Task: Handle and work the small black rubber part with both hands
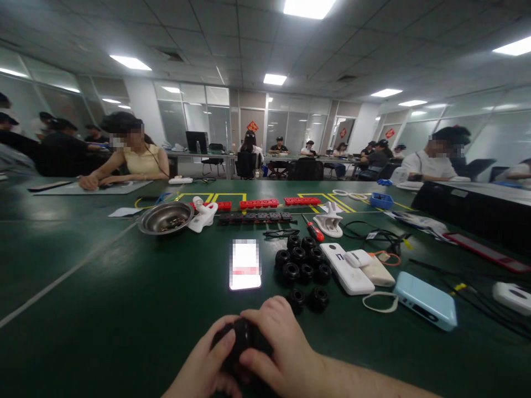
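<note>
Low in front of me, my left hand point(213, 356) and my right hand point(280, 345) are both closed around a black toy wheel point(241, 336). Fingers cover much of it, so I cannot tell whether it is one piece or two pressed together. Just beyond my right hand lie two similar black wheels point(319, 298). Several more black wheels point(298, 254) are clustered behind them. A phone with a bright screen point(245, 265) lies flat on the green table, ahead of the held wheel.
A metal bowl point(151, 216) holds small parts at the left. Red plastic trays point(258, 204) and a row of black parts point(257, 218) lie farther back. Rightward are a screwdriver point(314, 229), white power bank point(346, 271), light-blue box point(425, 301) and cables point(373, 235). People sit beyond.
</note>
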